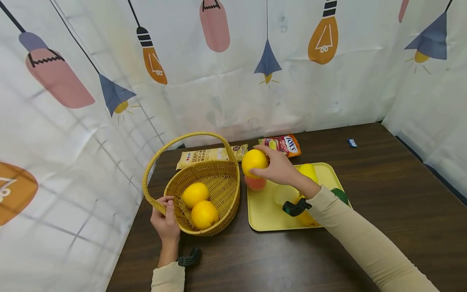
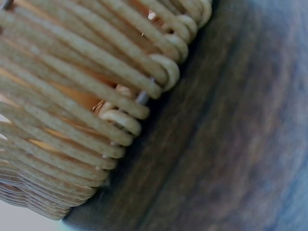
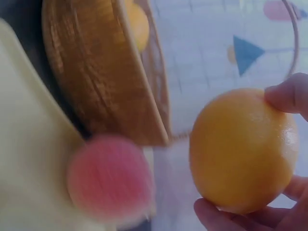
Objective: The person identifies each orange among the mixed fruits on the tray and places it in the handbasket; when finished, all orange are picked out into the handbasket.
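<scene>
Left hand [image 1: 166, 222] grips the wicker basket [image 1: 225, 184] by its left rim, while the right hand [image 1: 279, 167], farther off, holds a round orange fruit [image 1: 253, 161] just outside the basket's right rim, the basket's opening lying to that fruit's left.

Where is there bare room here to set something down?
The table right of the tray, nearer than the blue packet; also in front of the tray, between the sleeves. The basket has room right of its two fruits. Crowded: behind basket and tray, with the long pack and candy bag.
</scene>
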Action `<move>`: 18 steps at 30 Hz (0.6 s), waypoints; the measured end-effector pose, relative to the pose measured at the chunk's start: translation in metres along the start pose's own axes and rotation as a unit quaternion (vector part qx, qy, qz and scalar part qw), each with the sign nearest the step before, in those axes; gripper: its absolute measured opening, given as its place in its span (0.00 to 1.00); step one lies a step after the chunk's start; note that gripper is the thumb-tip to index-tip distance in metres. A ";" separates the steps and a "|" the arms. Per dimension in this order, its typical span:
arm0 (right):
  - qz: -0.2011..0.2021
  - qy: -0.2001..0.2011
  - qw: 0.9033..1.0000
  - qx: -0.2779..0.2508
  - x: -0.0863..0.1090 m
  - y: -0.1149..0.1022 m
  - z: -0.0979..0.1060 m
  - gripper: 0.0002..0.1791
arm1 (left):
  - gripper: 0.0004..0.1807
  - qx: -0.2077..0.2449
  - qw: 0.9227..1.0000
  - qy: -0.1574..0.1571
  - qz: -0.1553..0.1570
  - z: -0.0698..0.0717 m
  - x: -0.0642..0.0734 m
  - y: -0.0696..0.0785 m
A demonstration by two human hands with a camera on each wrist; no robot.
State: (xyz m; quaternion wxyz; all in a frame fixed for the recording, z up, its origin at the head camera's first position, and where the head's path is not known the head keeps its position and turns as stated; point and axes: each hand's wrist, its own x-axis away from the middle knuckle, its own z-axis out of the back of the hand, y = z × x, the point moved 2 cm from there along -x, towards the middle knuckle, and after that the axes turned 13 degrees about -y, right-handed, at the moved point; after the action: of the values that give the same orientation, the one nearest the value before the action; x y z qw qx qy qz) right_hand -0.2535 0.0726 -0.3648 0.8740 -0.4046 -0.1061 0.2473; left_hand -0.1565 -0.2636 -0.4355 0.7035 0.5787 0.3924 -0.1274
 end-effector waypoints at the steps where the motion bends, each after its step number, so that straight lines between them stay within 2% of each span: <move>1: 0.005 -0.002 1.000 -0.009 0.000 -0.003 -0.006 0.43 | 0.09 0.001 1.000 0.001 0.000 0.000 0.000 0.000; 11: 0.066 0.014 0.994 -0.087 -0.003 -0.025 -0.054 0.42 | 0.11 -0.006 1.000 0.003 0.010 0.001 0.000 0.001; 18: 0.074 0.012 0.992 -0.103 -0.013 -0.037 -0.080 0.43 | 0.11 -0.005 1.000 -0.002 0.016 0.000 0.000 0.000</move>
State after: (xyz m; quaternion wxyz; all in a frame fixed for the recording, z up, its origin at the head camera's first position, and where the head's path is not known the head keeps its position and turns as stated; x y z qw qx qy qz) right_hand -0.2207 -0.0066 -0.3885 0.8080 -0.5022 -0.0905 0.2944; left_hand -0.1562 -0.2635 -0.4355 0.7092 0.5809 0.3824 -0.1152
